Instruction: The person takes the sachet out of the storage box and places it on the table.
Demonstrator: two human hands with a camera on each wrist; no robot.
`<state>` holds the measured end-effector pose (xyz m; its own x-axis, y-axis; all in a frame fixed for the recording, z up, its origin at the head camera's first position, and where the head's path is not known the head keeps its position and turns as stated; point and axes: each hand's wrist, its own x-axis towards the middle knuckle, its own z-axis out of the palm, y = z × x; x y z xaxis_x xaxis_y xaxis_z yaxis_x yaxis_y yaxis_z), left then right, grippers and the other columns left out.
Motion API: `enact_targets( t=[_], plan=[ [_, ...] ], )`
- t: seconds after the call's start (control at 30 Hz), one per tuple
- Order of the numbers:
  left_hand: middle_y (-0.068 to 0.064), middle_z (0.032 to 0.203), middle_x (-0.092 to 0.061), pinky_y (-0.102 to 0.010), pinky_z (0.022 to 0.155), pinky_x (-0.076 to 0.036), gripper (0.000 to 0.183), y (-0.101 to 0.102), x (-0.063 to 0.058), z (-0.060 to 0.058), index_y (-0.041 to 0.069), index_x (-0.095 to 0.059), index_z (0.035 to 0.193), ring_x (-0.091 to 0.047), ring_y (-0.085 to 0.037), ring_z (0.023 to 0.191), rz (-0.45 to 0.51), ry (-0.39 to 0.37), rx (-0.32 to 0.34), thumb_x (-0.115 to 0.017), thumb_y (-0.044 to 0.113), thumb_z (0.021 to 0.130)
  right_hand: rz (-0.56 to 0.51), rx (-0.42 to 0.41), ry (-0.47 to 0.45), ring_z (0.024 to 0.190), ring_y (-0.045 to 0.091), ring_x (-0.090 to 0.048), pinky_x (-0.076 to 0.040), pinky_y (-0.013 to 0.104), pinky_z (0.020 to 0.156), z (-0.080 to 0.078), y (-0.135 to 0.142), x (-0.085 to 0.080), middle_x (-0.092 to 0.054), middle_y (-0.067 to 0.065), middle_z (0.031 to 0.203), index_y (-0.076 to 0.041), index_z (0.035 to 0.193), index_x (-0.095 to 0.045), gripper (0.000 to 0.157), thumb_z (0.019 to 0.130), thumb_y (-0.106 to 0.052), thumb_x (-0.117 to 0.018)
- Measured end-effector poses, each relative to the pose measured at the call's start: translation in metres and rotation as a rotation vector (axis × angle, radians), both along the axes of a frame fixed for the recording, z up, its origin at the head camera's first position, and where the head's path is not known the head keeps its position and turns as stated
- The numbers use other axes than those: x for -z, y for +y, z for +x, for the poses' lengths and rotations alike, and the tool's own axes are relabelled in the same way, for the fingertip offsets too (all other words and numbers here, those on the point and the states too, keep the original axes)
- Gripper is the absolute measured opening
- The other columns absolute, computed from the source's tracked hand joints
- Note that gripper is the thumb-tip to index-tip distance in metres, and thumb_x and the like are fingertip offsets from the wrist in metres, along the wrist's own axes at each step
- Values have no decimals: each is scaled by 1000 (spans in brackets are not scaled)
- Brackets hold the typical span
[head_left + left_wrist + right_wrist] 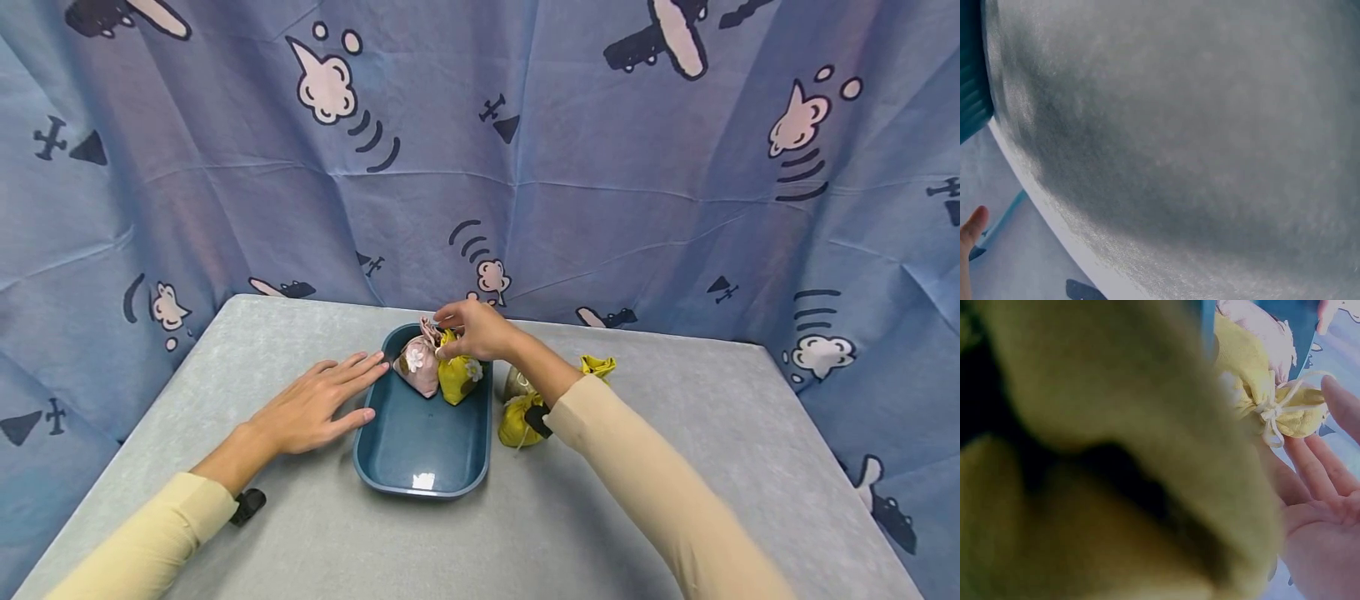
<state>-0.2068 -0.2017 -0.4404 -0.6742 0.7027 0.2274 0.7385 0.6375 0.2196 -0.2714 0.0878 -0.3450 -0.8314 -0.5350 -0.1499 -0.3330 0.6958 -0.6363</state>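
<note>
A blue tray [427,442] stands on the table, and two small drawstring pouches lean at its far end. The pink pouch [417,371] with a white flower is on the left. Beside it is a yellow pouch [457,385], its neck tied with a white cord [1270,414]. My right hand [483,331] is at the neck of this yellow pouch. In the right wrist view its thumb and fingers are spread apart on either side of the gathered top. My left hand [318,408] lies with straight fingers at the tray's left rim.
Right of the tray, partly hidden under my right forearm, are a yellow pouch [517,423], a beige pouch [516,383] and another yellow pouch top [597,365]. A blue patterned curtain [420,200] hangs behind the grey table [315,533].
</note>
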Motion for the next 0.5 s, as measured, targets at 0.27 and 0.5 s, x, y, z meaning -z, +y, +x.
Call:
enact_targets(
  t=[0.27, 0.5],
  plan=[
    [-5, 161, -33, -54, 110, -31, 65, 0, 0, 0, 13, -37, 155, -31, -28, 146, -3, -8, 0, -50, 48, 102, 6, 23, -3, 118, 26, -63, -50, 35, 98, 0, -3, 0, -68, 15, 123, 0, 130, -62, 50, 83, -6, -80],
    [-6, 160, -33, -54, 110, -31, 65, 0, 0, 0, 13, -37, 155, -32, -30, 146, -3, -5, 2, -50, 48, 102, 35, 19, 8, 115, 26, -64, -51, 35, 96, 2, -3, -1, -71, 13, 119, 0, 128, -63, 45, 85, 1, -76]
  ],
)
